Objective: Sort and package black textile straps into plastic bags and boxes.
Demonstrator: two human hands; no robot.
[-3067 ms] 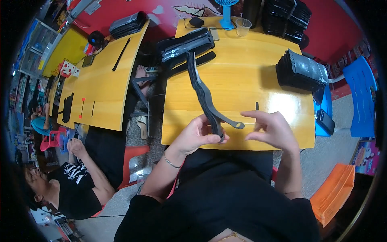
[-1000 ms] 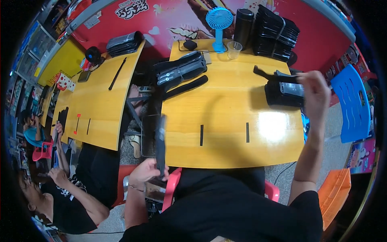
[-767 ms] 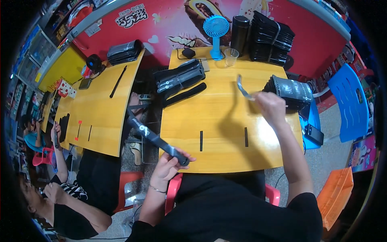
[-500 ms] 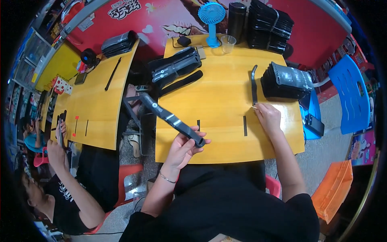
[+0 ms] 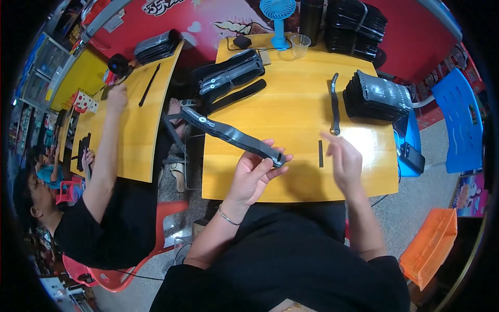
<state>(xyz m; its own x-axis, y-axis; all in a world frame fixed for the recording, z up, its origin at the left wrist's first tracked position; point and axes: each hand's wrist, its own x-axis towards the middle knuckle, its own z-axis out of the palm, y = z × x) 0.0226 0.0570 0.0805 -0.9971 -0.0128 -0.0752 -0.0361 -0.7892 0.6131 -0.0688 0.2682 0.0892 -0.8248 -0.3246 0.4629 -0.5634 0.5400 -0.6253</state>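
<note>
A long black strap (image 5: 228, 133) with a small white mark and a slot in its near end lies across my left hand (image 5: 252, 174). My fingers and thumb are closed on that near end, above the front of the yellow table (image 5: 249, 183); the rest stretches up to the left. My right hand (image 5: 347, 162) is raised over the table's right side, partly blurred, its fingers apart with nothing visible in them. Just beyond it lies a single black strap (image 5: 334, 104). A short black strip (image 5: 320, 154) marks the tabletop between my hands.
Plastic-wrapped black straps are stacked at the right (image 5: 377, 96) and back (image 5: 355, 26). More black straps (image 5: 231, 75) lie at the left. A blue fan (image 5: 278, 23) and clear cup (image 5: 300, 47) stand behind. At the left table (image 5: 132, 135), another person (image 5: 99, 208) works.
My right hand has drawn back from the single strap, its fingers parting. The held strap has swung slightly right and lower. The other person's arm has reached to the far side of their table.
</note>
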